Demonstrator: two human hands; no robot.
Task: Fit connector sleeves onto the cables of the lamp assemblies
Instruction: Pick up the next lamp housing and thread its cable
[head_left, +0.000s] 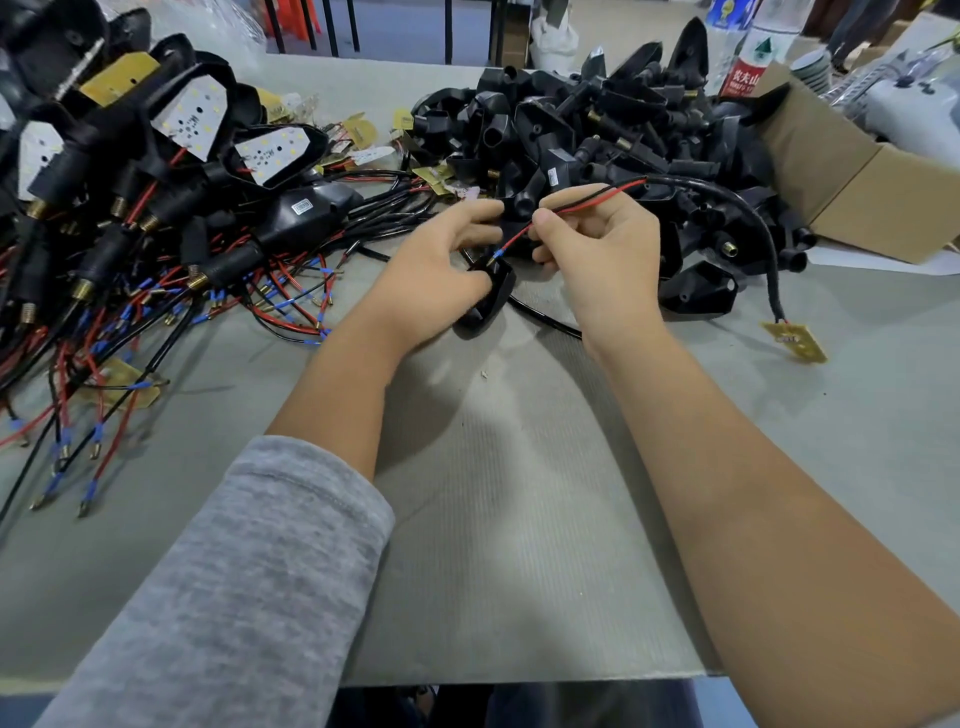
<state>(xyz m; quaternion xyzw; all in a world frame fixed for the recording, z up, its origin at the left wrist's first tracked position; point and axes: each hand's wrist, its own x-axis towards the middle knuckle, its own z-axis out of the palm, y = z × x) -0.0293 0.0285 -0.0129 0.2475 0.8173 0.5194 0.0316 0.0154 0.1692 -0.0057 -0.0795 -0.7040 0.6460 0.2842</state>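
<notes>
A wide grey work table (519, 519) is seen, spread with parts. At the far right centre a large heap of empty black plastic lamp housings (597, 124) is piled beside an open brown cardboard box (852, 176); these are judged to be still unfitted. At the left a second heap is formed by assembled lamps with white LED boards and red and black leads ending in blue-collared brass terminals (156, 218), which appear to be finished work. The two heaps look comparable in bulk, so the job is judged to be roughly midway, though no count can be made.

Between the heaps, one black plastic connector sleeve (488, 299) is gripped in the curled fingers of the left hand (431, 280) just above the table. A thin red wire of a black-sheathed cable (571, 208) is pinched by the right hand (597, 249), its blue-tipped end (497, 254) held at the sleeve's opening. A small yellow circuit board (795, 340) lies at the cable's far end.
</notes>
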